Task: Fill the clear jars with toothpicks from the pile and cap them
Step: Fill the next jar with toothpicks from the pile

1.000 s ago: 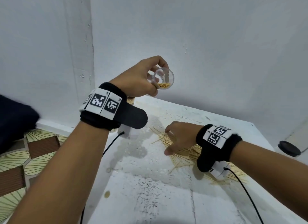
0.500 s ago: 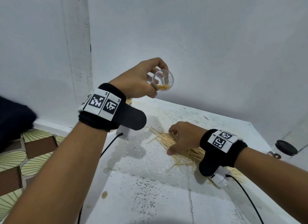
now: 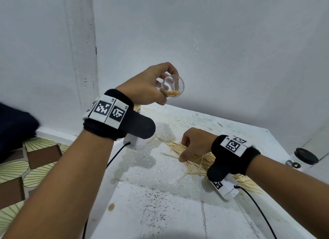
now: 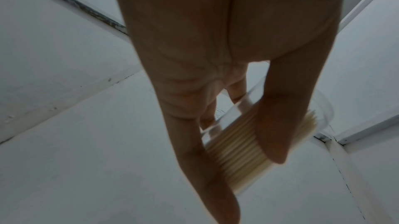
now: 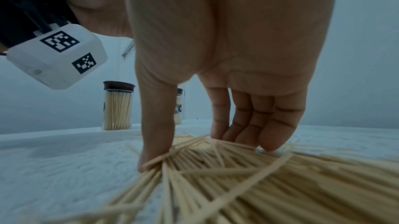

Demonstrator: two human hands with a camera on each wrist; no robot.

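My left hand (image 3: 166, 89) holds a clear jar (image 3: 175, 94) raised above the table's far side, tilted with its open mouth toward me. A layer of toothpicks lies along the jar's lower wall (image 4: 241, 151), my thumb across it. My right hand (image 3: 183, 150) is down on the toothpick pile (image 3: 201, 160) on the white table (image 3: 160, 212). In the right wrist view the thumb and curled fingertips (image 5: 265, 142) dig into the pile (image 5: 259, 185), gathering a bunch of toothpicks between them.
Two capped jars full of toothpicks (image 5: 117, 106) stand at the table's far edge by the wall, one partly behind my thumb. A black lid (image 3: 305, 156) sits beyond the table's right edge. Patterned floor (image 3: 26, 164) lies to the left.
My right hand has gone from lying flat on the pile to arching up, its fingers and thumb drawing in on toothpicks. The left hand keeps the jar raised, nearly still.
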